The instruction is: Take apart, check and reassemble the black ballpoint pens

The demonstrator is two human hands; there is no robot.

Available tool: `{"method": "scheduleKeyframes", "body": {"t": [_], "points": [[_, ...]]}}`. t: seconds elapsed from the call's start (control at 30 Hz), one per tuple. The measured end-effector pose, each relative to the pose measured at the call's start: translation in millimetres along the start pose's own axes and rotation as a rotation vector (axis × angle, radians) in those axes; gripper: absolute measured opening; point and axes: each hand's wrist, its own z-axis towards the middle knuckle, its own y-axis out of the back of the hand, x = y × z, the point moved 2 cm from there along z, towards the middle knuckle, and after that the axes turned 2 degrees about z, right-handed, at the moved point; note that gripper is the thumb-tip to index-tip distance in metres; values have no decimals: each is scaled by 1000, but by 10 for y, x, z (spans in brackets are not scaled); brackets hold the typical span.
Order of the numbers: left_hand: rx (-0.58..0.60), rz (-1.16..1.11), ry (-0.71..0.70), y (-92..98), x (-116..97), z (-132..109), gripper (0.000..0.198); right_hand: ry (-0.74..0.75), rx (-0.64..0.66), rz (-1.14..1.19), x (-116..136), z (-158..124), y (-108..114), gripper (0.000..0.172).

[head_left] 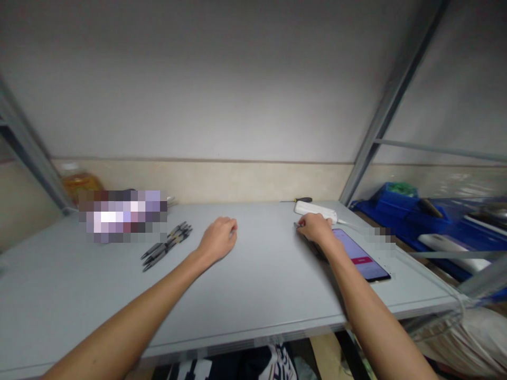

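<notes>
Two bare hands reach over a smooth, pale grey table with a straight front edge. The left hand is loosely curled near the middle, fingers bent inward and nothing visible in them, though the inside of the palm is hidden. To its left lies a bundle of slender grey and black pens, tapered at the tips and laid side by side at a slant. The right hand is bent downward, thumb and fingertips drawn close together at a dark, narrow object on the table, largely covered by the hand and forearm; whether it is gripped or merely touched cannot be told. Just beside it lies a flat, glossy phone, its lit screen lavender with a red band. Behind stand out a white, round-ended plastic block with a pale cable and a screwdriver with a dark, yellow-marked handle. A clear bottle of amber liquid occupies the far left corner, beside a pixelated bundle.
</notes>
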Motion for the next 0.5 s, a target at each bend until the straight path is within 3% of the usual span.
{"method": "scheduleKeyframes", "body": {"t": [0.2, 0.37, 0.5], "points": [[88, 452, 294, 108, 95, -44, 35, 12, -69, 53, 4, -4, 8, 29], [136, 495, 474, 207, 230, -38, 40, 28, -71, 78, 16, -5, -3, 30], [230, 469, 528, 191, 336, -42, 41, 42, -71, 80, 29, -9, -11, 29]]}}
